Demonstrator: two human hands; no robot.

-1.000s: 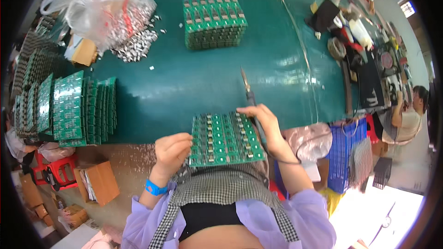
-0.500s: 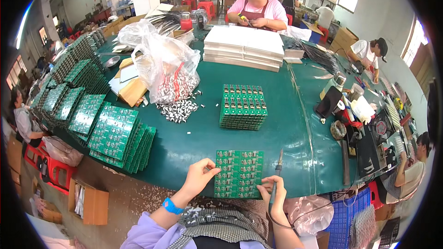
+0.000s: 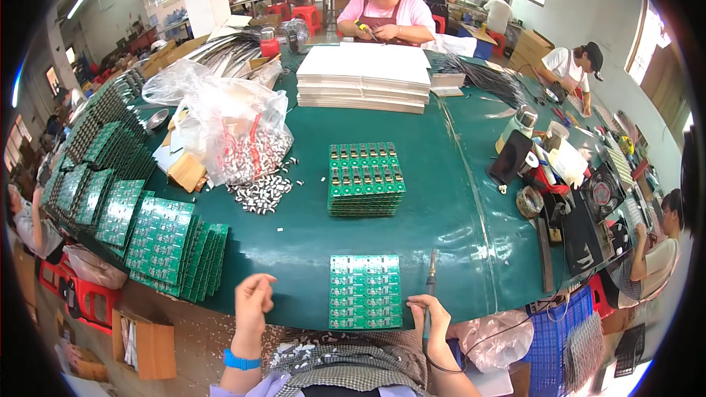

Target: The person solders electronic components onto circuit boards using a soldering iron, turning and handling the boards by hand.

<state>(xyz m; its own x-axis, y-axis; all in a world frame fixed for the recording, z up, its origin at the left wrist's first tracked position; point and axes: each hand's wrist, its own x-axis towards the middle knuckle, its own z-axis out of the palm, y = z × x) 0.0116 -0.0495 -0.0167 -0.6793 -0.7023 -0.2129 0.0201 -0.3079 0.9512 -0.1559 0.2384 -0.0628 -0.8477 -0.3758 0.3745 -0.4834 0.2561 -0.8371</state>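
A green circuit board panel (image 3: 365,292) lies flat at the table's front edge, its small components in rows. My right hand (image 3: 434,316) is wrapped round a soldering iron (image 3: 432,279) just right of the panel, its tip pointing away from me; a cable trails from it. Left of the panel, over the table edge, is my left hand (image 3: 254,303). Its fingers are loosely bent and apart, with nothing visible in them, and it touches no board. Beyond the panel stands a stack of boards (image 3: 365,184) with rows of metal-coloured parts on top.
Small black-and-white parts (image 3: 261,195) spill beside a clear plastic bag (image 3: 228,132). Many green boards (image 3: 158,239) lean in rows at left. White sheets (image 3: 364,66) are stacked at the back, before a seated co-worker (image 3: 386,11). Tools and a dark tray (image 3: 577,231) crowd the right.
My left hand has let go of the panel's left edge and moved left. The right hand still holds the soldering iron beside the board. The view has shifted slightly.
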